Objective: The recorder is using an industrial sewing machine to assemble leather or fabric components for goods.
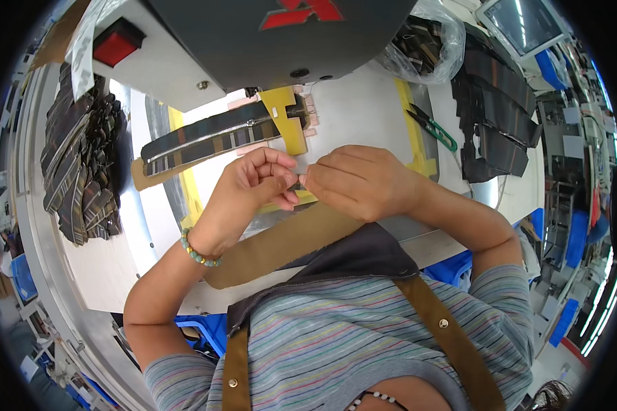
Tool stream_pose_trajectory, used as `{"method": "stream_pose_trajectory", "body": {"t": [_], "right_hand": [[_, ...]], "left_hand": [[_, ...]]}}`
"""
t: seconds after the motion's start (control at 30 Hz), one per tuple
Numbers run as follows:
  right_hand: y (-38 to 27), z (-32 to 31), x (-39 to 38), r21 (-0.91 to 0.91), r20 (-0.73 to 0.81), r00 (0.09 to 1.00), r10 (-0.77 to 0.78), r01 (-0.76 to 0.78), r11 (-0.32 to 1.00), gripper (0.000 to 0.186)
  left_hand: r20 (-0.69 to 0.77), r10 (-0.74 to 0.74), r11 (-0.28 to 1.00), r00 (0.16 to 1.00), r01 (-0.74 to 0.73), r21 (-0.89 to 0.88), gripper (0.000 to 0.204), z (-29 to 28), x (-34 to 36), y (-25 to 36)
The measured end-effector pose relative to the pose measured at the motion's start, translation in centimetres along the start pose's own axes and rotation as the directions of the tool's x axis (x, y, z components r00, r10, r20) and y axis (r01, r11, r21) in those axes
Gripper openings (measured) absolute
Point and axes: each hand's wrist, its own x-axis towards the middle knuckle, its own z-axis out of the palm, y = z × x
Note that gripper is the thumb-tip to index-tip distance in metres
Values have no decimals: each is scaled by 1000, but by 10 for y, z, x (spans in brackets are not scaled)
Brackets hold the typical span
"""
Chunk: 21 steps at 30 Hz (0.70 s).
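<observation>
My left hand (257, 183) and my right hand (363, 181) meet over the worktable, fingertips pinched together. Something tiny seems to be between them, too small and covered to name. Behind my left hand lies a dark plaid fabric strip (206, 152) with a metal zipper (199, 137) along it. Its right end is beneath a yellow plate (288, 122) at the sewing machine head (281, 41). A brown piece (144, 176) shows under the strip's left end. Below my hands, a long brown strip (281, 246) lies along the table's near edge.
Stacked plaid pieces (82, 157) hang at the left. More dark fabric pieces (497, 109) lie at the right, beside green-handled thread snips (435, 129). A clear plastic bag (449, 41) with fabric sits behind. A red switch (118, 42) is on the machine's left housing.
</observation>
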Motion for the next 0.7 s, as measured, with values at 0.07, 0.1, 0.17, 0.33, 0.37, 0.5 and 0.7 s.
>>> {"method": "stream_pose_trajectory", "body": {"t": [0.07,0.1,0.17,0.33,0.37,0.5,0.7], "right_hand": [[2,-3,5,148,97,987,129,-142,979,16],[5,-1,4,142,94,986,136,-149,979,16],[16,9,6,384,-3,851,525,-484,786,14],[59,10,35,598,440,387,810,-799,57,32],[63,13,38,600,436,388,812,-798,59,32],[79,16,38,597,507,359,784,-802,-19,35],[77,16,40,545,556,344,756,-838,-19,33]], "left_hand": [[-20,70,990,997,-67,125,20,-1,-4,7],[-12,69,989,998,-67,129,20,3,-3,11],[6,599,461,801,-351,815,21,9,-1,19],[478,729,-366,489,-312,877,45,-13,28,15],[483,728,-370,487,-313,875,45,-16,29,12],[421,727,-277,542,-330,903,49,-20,32,11],[427,693,-282,580,-327,902,59,-18,29,12]]}}
